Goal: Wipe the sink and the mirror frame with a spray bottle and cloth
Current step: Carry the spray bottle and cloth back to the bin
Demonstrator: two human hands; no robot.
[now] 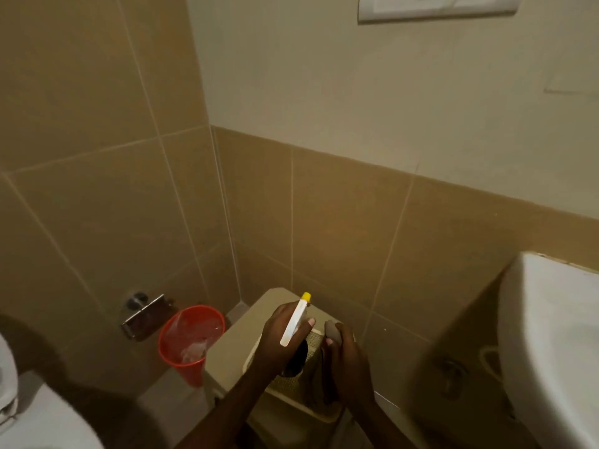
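My left hand (pixel 281 335) grips a spray bottle (pixel 294 322) with a white head and a yellow nozzle that points up and away; its dark body is mostly hidden under my fingers. My right hand (pixel 345 354) sits just to the right of it, closed on a dark grey cloth (pixel 331 332) whose end sticks up above my fingers and hangs down below. Both hands hover over a beige bin. The white sink (pixel 551 335) fills the right edge, only its left side showing. No mirror is in view.
A beige lidded bin (pixel 233 348) stands below my hands against the tiled wall. A red bucket (pixel 191 338) sits left of it, under a chrome paper holder (pixel 144 315). A white toilet (pixel 39 426) is at bottom left. A white wall plate (pixel 437 8) is at the top.
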